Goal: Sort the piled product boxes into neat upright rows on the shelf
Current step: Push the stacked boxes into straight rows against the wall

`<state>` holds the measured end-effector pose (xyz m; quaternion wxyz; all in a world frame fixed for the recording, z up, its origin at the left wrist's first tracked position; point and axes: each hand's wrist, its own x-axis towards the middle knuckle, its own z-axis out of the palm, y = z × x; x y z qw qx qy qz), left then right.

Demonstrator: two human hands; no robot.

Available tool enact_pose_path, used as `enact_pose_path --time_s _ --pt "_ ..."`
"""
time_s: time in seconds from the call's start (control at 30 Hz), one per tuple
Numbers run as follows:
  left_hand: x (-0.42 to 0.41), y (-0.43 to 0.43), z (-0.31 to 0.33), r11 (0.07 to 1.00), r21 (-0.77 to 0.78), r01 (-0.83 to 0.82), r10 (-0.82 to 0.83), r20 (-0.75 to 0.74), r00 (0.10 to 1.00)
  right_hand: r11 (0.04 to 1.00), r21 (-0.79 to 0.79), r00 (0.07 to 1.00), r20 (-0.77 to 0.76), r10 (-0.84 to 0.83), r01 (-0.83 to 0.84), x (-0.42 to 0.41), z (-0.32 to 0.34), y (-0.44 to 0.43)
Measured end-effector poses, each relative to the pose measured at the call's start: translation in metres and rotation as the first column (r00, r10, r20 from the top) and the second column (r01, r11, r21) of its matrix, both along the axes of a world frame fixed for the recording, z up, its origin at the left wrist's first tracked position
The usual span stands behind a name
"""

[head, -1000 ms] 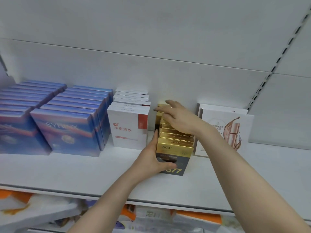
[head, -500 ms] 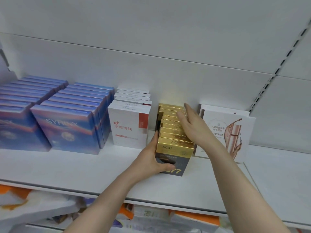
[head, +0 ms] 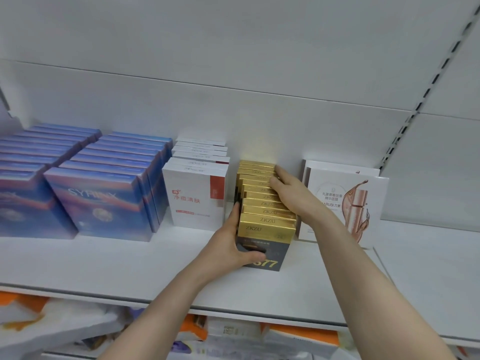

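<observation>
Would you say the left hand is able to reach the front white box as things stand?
Probably yes: the front white box stands just beside the left hand with nothing between them, but that hand grips the front gold box and would have to let go first.
</observation>
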<state>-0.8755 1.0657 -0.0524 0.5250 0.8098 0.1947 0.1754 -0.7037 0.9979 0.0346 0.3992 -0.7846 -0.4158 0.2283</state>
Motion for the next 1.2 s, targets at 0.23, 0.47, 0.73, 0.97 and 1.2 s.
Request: enact_pose_path --time_s 0.23,0.47,0.73,0.97,1.2 --pt "-0.002 0.000 -0.001 1.000 0.007 0.001 -0.001 -0.002 1.000 0.989 0.058 0.964 -0.237 -0.121 0.138 -0.005 -0.005 -0.008" --pt "-0.004 -0.003 0.000 1.000 0.010 -0.027 0.027 0.010 1.000 0.990 0.113 0.915 -0.402 -0.033 0.086 -0.019 -0.017 -0.021" --pt "-0.006 -0.009 -0.001 0.997 0.044 -0.063 0.063 0.009 0.998 0.978 0.194 0.856 -0.516 0.034 0.078 -0.024 -0.030 -0.026" --pt "-0.016 -0.011 -0.002 0.985 0.125 -0.123 0.125 -0.010 0.992 0.966 0.252 0.993 0.085 -0.081 0.058 -0.040 -0.016 -0.058" --pt "-0.036 -0.006 0.004 0.870 0.446 -0.207 0.234 -0.004 0.972 0.986 -0.156 0.629 0.762 0.154 -0.052 -0.065 -0.027 -0.063"
